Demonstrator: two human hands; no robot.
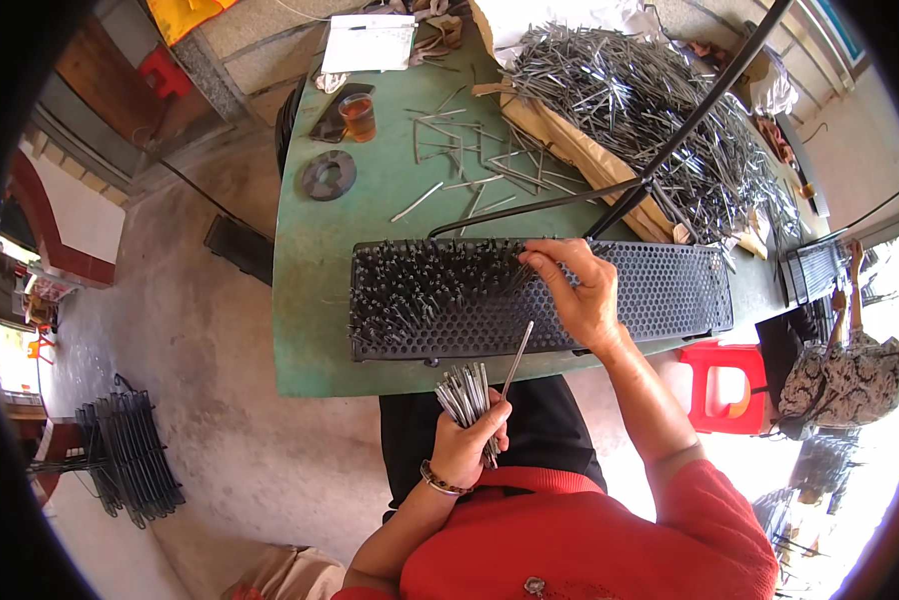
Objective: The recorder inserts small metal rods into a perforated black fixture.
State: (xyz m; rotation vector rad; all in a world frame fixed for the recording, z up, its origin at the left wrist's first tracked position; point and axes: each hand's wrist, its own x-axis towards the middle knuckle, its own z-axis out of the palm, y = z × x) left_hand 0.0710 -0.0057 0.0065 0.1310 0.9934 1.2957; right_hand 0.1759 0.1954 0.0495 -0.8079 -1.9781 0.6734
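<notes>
— What do I have in each hand right now?

— My left hand (pixel 467 447) is closed round a bundle of metal rods (pixel 464 392), held near my lap with the tips fanning upward; one rod sticks out longer toward the tray, which I judge makes it easy to pick off. My right hand (pixel 582 290) reaches over the black perforated tray (pixel 670 290), fingers pinched narrow on what looks like a single rod at the tray's far edge, about midway along it.

— Why is the tray lying that way?

— It runs left to right along the near edge of the green table (pixel 315 260), so every hole is within my reach. The left part is already bristling with standing rods (pixel 420 295); the right part shows bare holes.

— And the supply?

— A big heap of loose rods (pixel 640 110) sits on cardboard at the far right, well apart from my hands, with a few strays scattered between. A glass of tea (pixel 359 116) stands far left, clear of the work.
</notes>
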